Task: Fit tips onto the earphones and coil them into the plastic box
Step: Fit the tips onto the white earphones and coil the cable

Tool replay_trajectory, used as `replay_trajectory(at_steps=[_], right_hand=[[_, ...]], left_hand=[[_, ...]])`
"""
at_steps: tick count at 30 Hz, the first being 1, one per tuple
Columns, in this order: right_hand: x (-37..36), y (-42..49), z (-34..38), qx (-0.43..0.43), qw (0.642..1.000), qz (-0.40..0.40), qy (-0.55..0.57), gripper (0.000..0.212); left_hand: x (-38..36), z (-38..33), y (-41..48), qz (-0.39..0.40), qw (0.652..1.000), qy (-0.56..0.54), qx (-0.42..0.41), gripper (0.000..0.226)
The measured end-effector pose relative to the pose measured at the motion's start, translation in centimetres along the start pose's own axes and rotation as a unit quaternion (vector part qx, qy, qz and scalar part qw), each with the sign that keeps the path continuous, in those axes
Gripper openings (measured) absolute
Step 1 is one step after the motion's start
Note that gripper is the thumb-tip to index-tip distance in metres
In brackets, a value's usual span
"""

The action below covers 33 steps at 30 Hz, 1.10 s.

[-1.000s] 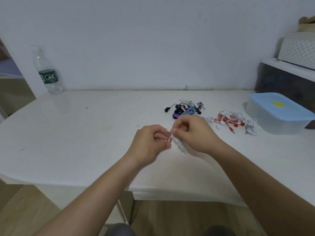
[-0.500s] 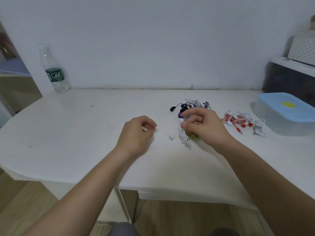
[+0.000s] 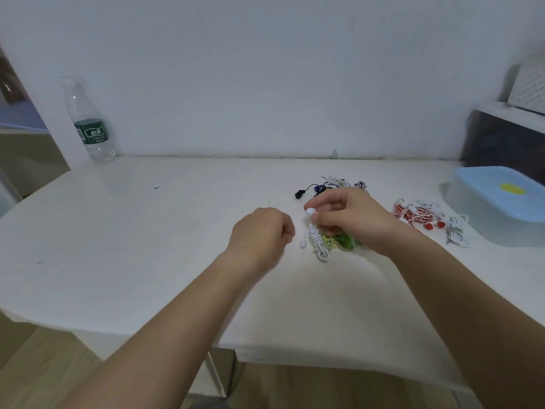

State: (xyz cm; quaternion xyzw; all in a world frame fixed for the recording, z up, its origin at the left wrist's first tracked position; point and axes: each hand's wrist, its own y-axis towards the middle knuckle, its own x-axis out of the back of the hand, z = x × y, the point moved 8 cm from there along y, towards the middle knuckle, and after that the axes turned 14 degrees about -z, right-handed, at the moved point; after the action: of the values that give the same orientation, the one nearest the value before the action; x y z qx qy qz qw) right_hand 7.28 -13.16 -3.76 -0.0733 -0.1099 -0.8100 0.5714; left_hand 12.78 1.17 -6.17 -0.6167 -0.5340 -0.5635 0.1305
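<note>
At the middle of the white table (image 3: 147, 231), just in front of a mixed pile of earphones (image 3: 336, 184), the person's right hand (image 3: 354, 219) pinches a white earbud (image 3: 309, 211) between thumb and forefinger, a little above the tabletop. Its other fingers curl over a bundle of white striped cable (image 3: 318, 246) that trails from the bud down onto the table. Something green (image 3: 343, 242) lies under the hand, too blurred to name.

The left hand (image 3: 262, 234) hovers just beside it, apart from the bud, with its fingers curled into a loose fist. Whether a tip sits between its fingertips cannot be told. A small white piece (image 3: 303, 244) lies on the table between the two hands, perhaps the second bud or a loose tip.

The plastic box (image 3: 498, 202) stands well apart at the right edge with its blue lid on. A red-and-white tangle of earphones (image 3: 418, 215) lies between it and the right hand. A water bottle (image 3: 88, 125) stands at the far left against the wall.

The step in hand looks like tip fitting, with the bud held out ready to receive one. The next move calls for the left fingers to bring a tip to the bud, line its opening up with the nozzle and press it on while the right hand holds steady. Coiling has not begun on this set, and the box lid must come off before anything goes in.
</note>
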Motion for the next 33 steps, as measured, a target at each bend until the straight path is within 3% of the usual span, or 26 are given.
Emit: replay_trajectory(at_steps=[3,9,15,20,23,33], right_hand=[[-0.1,0.6,-0.2,-0.009,1.000,-0.005,-0.014,0.012],[0.0,1.6,-1.0,-0.013,0.999,-0.032,0.015,0.011],[0.3,2.1,-1.6,-0.001,0.997,-0.065,0.036,0.012],[0.2,2.3,-1.4,0.015,0.996,-0.075,0.046,0.012],[-0.3,2.2,-1.1,0.026,0.996,-0.067,0.052,0.012],[-0.1,1.8,-1.0,0.069,0.994,-0.066,0.048,0.015]], left_hand=[[0.1,0.6,0.3,0.003,0.999,-0.035,0.023,0.015],[1.3,1.4,2.5,-0.042,0.960,-0.262,0.088,0.008],[0.4,1.4,2.6,-0.070,0.892,-0.415,0.162,0.007],[-0.9,1.4,2.0,-0.033,0.802,-0.553,0.224,0.012],[-1.1,1.1,1.8,-0.020,0.765,-0.600,0.235,0.016],[-0.6,1.6,1.5,-0.041,0.783,-0.579,0.222,0.029]])
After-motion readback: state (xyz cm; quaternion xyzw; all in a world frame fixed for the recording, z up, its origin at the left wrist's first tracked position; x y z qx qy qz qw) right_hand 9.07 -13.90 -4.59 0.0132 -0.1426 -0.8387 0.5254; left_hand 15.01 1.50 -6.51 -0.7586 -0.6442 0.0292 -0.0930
